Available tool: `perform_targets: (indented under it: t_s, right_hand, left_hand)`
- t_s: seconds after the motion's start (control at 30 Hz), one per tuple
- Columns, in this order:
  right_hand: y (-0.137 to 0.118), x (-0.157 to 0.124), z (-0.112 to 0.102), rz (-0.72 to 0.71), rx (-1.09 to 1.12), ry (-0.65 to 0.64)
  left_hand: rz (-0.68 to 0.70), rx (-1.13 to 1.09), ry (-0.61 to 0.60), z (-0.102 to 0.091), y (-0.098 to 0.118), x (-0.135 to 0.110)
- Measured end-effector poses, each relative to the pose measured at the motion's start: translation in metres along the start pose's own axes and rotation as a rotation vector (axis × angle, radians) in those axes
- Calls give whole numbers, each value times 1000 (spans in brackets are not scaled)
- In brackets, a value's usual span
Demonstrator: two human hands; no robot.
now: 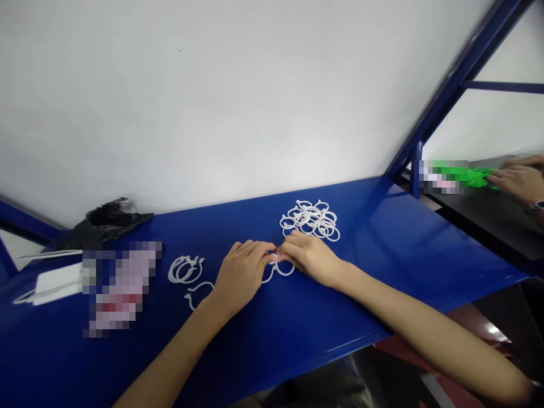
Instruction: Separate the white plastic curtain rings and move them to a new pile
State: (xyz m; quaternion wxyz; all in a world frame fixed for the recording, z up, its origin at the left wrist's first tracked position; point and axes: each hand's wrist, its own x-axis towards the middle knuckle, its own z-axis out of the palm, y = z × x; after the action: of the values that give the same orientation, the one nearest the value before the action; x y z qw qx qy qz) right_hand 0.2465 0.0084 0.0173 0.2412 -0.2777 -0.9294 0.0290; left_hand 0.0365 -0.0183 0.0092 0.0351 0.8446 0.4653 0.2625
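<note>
Both my hands meet over the middle of the blue table. My left hand (pixel 243 271) pinches a white plastic ring (pixel 267 276), partly hidden beneath its fingers. My right hand (pixel 311 256) is closed on another white ring (pixel 285 273), and the two rings touch or overlap between the fingertips. Just beyond the right hand lies a loose pile of white rings (pixel 312 218) with small knobs at their ends. Left of my left hand sits a smaller group of rings (pixel 186 270). An open ring (pixel 199 288) lies nearer, partly covered by my left wrist.
On the blue table (pixel 323 317), a black plastic bag (pixel 106 221) lies at the back left. In front of it are a white card (pixel 59 283) with cord and a blurred-out packet (pixel 127 283). At right, another person's hands (pixel 521 178) handle green pieces (pixel 478 177) on a dark table.
</note>
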Motion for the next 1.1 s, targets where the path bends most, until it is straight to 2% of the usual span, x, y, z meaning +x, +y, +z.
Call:
perform_targets:
  t_s: [0.13, 0.23, 0.33, 0.7, 0.93, 1.1]
  right_hand:
    - [24, -1, -14, 105, -16, 14]
    - [40, -6, -23, 204, -89, 21]
    - [50, -8, -24, 234, -155, -23]
    - [50, -5, -15, 338, -296, -44]
    - [42, -2, -21, 360, -286, -33]
    - [32, -1, -22, 306, -149, 111]
  left_hand:
    - [-71, 15, -64, 5, -3, 0]
    - [-59, 25, -121, 3, -5, -2]
    - [-22, 45, -158, 2, -5, -4]
    - [50, 71, -224, 4, -6, -4]
    - [55, 4, -194, 4, -6, -2]
    - [52, -192, -15, 0, 0, 1]
